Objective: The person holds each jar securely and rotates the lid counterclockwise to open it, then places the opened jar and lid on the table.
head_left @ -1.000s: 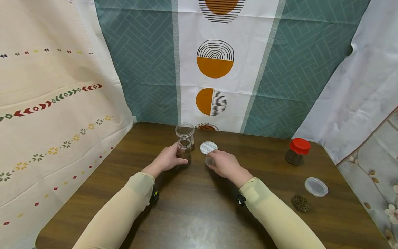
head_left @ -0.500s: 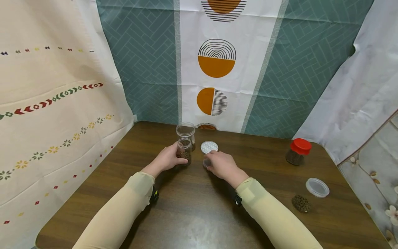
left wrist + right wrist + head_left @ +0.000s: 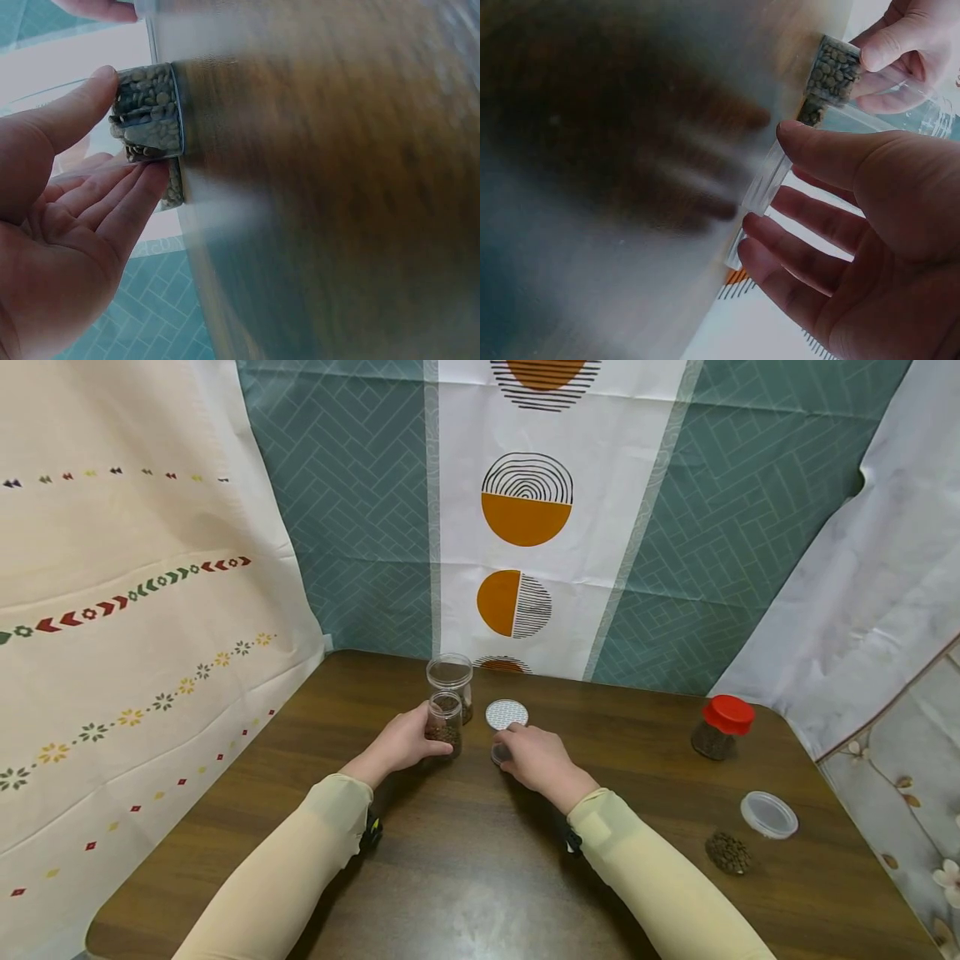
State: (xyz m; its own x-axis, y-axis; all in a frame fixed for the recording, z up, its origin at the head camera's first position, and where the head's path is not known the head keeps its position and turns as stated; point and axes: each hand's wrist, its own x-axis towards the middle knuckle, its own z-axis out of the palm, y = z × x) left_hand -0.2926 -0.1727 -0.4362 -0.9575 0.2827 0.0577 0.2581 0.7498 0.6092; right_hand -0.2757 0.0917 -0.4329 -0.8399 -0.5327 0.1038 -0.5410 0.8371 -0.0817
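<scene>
Right hand and small clear lid have edged toward nine o'clock since a second ago, thumb and fingers of the right hand pinching that small clear lid. Brown pellets lie nearest, at its four. At its nine, the left hand grips a clear pellet jar; a wide-mouthed jar stands behind, at twelve.

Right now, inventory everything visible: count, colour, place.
Narrow jar: one, clear, centre
Wide jar: one, clear, behind narrow jar
Disc: one, whitish, right of wide jar
Small lid: one, clear, by disc
Red-capped jar: one, clear, far right
Loose lid: one, translucent, right
Pellet cluster: one, brown, beside loose lid
Table: one, brown, beneath
Cloths: several, multicoloured, surrounding
Wrist devices: two, dark, wrists
Sleeves: two, yellowish, forearms
Left hand: one, bare, round narrow jar
Right hand: one, bare, round small lid
</scene>
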